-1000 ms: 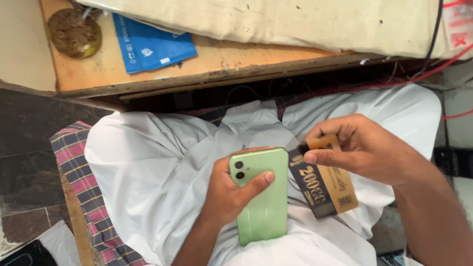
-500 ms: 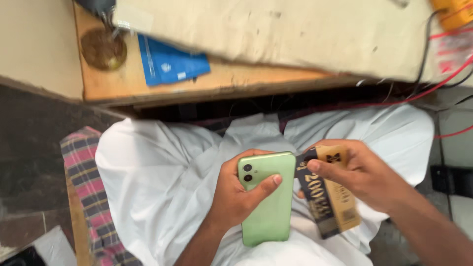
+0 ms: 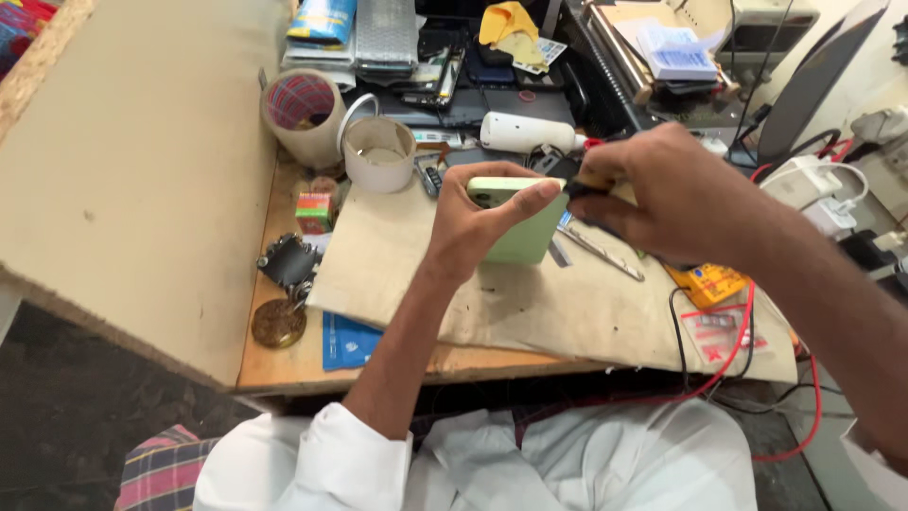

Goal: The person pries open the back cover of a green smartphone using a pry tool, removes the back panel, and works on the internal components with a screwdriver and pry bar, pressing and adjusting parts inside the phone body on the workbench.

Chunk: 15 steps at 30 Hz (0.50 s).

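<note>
The left hand (image 3: 473, 222) grips a pale green phone (image 3: 515, 222) raised over the worktop (image 3: 284, 364), steadying it for the right hand (image 3: 662, 194), which pinches a small box (mostly hidden) at its top edge.

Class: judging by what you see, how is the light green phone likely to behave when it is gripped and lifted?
The light green phone looks stiff: it keeps flat in the left hand. Its smooth back probably makes it slippery. Likely fragile if dropped on the workbench.
</note>
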Tool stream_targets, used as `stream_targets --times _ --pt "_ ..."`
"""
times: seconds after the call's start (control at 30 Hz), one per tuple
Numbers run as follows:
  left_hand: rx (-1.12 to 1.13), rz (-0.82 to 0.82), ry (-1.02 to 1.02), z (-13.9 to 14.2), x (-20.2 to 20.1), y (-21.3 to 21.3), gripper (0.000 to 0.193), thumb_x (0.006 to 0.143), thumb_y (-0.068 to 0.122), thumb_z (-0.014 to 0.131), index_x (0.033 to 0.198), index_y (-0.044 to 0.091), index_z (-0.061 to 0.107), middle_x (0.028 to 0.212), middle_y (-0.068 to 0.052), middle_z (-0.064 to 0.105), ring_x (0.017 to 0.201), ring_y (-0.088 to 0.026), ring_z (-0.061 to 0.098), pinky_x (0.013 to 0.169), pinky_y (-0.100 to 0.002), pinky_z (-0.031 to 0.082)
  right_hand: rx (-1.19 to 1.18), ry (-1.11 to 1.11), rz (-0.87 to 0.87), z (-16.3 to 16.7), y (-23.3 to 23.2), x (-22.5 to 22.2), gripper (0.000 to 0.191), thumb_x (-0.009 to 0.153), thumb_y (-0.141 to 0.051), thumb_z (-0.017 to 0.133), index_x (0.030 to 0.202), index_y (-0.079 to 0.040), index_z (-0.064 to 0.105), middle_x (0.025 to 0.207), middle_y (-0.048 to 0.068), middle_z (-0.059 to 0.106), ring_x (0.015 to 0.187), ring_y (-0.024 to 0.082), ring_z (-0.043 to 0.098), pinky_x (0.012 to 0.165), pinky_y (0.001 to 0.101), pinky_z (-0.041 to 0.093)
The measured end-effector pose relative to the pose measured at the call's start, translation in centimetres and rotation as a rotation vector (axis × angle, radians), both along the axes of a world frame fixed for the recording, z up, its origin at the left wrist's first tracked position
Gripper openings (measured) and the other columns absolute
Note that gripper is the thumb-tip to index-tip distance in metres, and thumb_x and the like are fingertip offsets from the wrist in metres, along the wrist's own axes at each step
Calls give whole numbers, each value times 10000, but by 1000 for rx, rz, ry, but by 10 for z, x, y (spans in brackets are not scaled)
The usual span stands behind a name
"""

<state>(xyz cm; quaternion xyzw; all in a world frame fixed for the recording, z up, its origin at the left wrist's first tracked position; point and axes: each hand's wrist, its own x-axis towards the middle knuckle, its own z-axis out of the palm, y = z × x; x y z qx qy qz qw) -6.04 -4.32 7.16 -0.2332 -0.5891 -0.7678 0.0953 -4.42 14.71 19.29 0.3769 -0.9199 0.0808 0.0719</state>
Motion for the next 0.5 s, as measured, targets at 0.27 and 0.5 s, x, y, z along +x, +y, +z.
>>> stream_targets --times 0.27,0.5 --pt "31 58 -97 -9 -23 18 424 858 413 817 793 -5 795 681 -63 742 559 -95 698 483 -221 540 -135 20 -55 -26 20 -22 265 797 -156 823 1010 -18 747 824 191 737 717 342 720 631 404 542" --pt "86 20 -97 -3 -31 25 405 846 401 808 823 -3 796 674 -66 747 541 -103 707 438 -243 547 -172 77 -69 -49 29 -30 281 805 -179 841 996 -2 736 796 202 707 712 369 695 644 412 528"
